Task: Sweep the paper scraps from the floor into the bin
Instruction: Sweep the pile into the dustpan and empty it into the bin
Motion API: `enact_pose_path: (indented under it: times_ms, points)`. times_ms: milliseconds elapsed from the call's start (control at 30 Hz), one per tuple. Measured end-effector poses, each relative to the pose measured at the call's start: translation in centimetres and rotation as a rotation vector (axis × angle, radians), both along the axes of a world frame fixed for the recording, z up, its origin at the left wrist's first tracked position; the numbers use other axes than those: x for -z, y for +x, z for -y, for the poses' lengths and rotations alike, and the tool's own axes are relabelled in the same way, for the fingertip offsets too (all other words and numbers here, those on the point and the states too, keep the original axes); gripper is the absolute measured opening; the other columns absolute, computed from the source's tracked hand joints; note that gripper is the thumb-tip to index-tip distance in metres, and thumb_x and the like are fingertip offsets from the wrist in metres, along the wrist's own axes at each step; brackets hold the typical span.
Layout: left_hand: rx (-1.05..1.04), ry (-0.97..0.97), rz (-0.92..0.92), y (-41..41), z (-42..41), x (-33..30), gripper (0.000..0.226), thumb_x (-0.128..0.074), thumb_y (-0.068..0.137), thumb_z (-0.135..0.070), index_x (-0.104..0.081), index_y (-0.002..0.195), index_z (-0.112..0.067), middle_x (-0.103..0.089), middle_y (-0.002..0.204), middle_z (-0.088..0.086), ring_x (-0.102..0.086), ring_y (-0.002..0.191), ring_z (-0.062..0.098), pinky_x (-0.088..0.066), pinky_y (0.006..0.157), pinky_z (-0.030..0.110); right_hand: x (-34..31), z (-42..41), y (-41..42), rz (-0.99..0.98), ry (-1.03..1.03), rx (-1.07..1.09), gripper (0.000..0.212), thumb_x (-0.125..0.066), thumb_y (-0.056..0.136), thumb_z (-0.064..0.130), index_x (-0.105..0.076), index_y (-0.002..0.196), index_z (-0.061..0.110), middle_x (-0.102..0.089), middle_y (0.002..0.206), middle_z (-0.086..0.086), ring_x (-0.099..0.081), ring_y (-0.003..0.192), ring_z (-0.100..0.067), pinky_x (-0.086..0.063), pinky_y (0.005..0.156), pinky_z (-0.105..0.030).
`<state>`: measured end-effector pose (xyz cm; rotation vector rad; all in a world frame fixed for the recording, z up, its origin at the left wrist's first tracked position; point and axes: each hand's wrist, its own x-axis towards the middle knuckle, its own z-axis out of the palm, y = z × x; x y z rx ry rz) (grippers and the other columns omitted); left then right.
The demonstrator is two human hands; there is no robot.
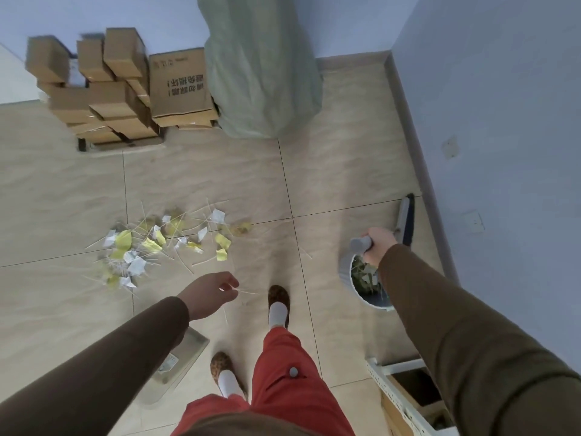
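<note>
Many paper scraps (157, 243) lie heaped on the tiled floor (330, 171) at left. Nearer us, our left hand (209, 294) hangs loosely curled, empty. Farther right, our right hand (379, 245) grips the grey broom handle (361, 243) above the bin (345, 272).

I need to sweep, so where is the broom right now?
In the head view, the broom stands on the right by the wall, its handle gripped by the right hand above the bin.

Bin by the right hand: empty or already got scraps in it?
Not empty. Bin holds greenish-yellow scraps and thin sticks below the right hand gripping a grey handle.
</note>
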<state>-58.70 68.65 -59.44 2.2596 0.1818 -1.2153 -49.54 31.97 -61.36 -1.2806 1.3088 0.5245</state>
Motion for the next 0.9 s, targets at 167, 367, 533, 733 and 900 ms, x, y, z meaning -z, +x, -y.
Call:
enact_pose_path:
  times_ms: [167,367,533,733,900]
  points:
    - [-0.035,0.033,0.011,-0.2,-1.5,-0.4,0.025,-0.063,0.093,-0.028,-0.066,0.116,-0.020,-0.067,0.111,0.000,-0.063,0.101,0.017,-0.047,0.083,0.025,-1.1,-10.9,-3.3,0.010,0.120,-0.036,0.030,-0.032,0.101,0.002,-0.045,0.128,0.007,-0.048,0.089,-0.007,-0.052,0.067,-0.017,-0.048,0.058,-0.027]
    - [-0.109,0.056,0.024,-2.7,-4.4,-0.6,0.025,-0.064,0.092,-0.029,-0.067,0.115,-0.020,-0.069,0.114,0.002,-0.063,0.103,0.019,-0.048,0.092,0.030,-2.4,-21.9,-14.2,-0.080,0.211,-0.111,0.048,-0.034,0.097,0.003,-0.031,0.138,0.027,-0.053,0.094,-0.007,-0.052,0.065,-0.020,-0.050,0.060,-0.031]
    - [-0.121,0.034,0.035,-7.3,-7.3,-1.1,0.024,-0.064,0.093,-0.028,-0.067,0.115,-0.019,-0.070,0.115,0.003,-0.063,0.104,0.019,-0.043,0.086,0.026,-5.0,-27.8,-20.4,-0.143,0.303,-0.226,0.051,-0.031,0.094,0.004,-0.027,0.137,0.032,-0.055,0.113,-0.015,-0.052,0.072,-0.019,-0.050,0.050,-0.024]
    - [-0.175,0.008,0.042,-13.6,-12.1,-2.0,0.026,-0.063,0.092,-0.024,-0.067,0.116,-0.016,-0.070,0.115,0.006,-0.065,0.105,0.023,-0.049,0.090,0.030,-7.1,-30.5,-22.9,-0.128,0.417,-0.287,0.032,-0.044,0.097,0.011,-0.045,0.127,0.021,-0.051,0.084,-0.009,-0.049,0.053,-0.011,-0.045,0.041,-0.021]
    - [-0.222,0.010,0.068,-17.9,-16.9,-2.2,0.027,-0.063,0.093,-0.026,-0.067,0.118,-0.016,-0.068,0.120,0.006,-0.062,0.103,0.020,-0.047,0.090,0.029,-9.6,-29.7,-24.9,-0.093,0.523,-0.327,0.009,-0.044,0.101,0.014,-0.050,0.105,0.018,-0.047,0.062,-0.003,-0.044,0.036,-0.008,-0.037,0.032,-0.017]
